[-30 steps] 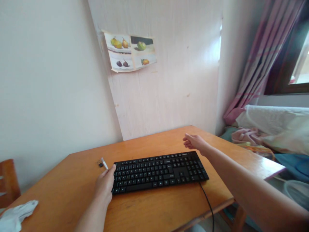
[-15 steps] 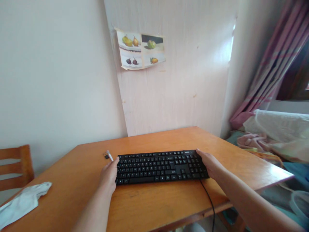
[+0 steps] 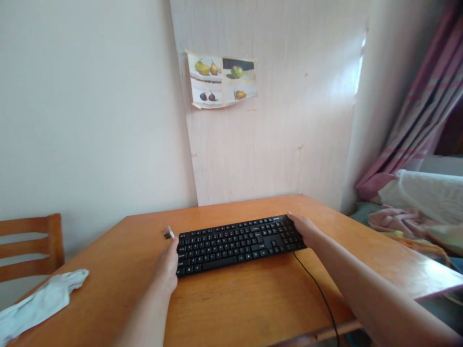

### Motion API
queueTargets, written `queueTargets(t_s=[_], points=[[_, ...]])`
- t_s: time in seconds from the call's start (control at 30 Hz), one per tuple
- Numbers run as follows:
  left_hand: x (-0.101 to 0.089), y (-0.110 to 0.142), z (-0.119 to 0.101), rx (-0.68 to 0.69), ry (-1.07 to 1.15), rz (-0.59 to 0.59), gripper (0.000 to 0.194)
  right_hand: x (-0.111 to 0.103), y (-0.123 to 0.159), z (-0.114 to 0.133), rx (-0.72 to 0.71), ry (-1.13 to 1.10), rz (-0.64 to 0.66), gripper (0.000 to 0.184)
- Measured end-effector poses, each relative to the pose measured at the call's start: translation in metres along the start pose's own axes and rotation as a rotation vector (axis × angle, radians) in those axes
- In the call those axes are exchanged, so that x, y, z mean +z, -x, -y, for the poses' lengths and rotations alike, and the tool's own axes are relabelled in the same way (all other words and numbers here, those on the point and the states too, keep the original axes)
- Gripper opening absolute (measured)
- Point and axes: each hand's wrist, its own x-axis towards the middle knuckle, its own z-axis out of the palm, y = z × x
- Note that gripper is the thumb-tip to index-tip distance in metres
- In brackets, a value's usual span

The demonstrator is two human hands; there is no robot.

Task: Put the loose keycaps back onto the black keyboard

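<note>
Between my hands is a black keyboard [image 3: 231, 246], its right end slightly farther from me than its left. My left hand [image 3: 168, 262] grips its left end, with the thumb at the upper corner. On the opposite end, my right hand [image 3: 304, 230] is closed around the edge by the number pad; the fingers beneath are hidden. A black cable [image 3: 318, 286] trails from the keyboard over the table's front edge. Just beyond my left thumb lies a small white stick-like object [image 3: 170, 231], with a small dark piece [image 3: 167, 236] beside it.
The orange wooden table [image 3: 224, 308] stands against the wall. A white cloth [image 3: 43, 301] lies on its left side, near a wooden chair [image 3: 32, 246]. Fabric and a white covered bundle [image 3: 430, 195] are piled at the right. A fruit picture sheet [image 3: 222, 82] hangs on the board.
My right hand has come down from above the table and taken hold of the keyboard's right end. That end has since swung away from me. The view has turned left.
</note>
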Motion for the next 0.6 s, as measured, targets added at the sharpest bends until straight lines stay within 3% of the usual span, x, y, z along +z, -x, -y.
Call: queueTargets(t_s=[0.27, 0.6], points=[[-0.006, -0.002, -0.006, -0.033, 0.161, 0.13, 0.018, -0.009, -0.021, -0.009, 0.017, 0.178, 0.025, 0.01], [-0.005, 0.011, -0.023, -0.057, 0.275, 0.177, 0.011, -0.025, -0.028, 0.003, -0.082, 0.365, 0.04, 0.018]])
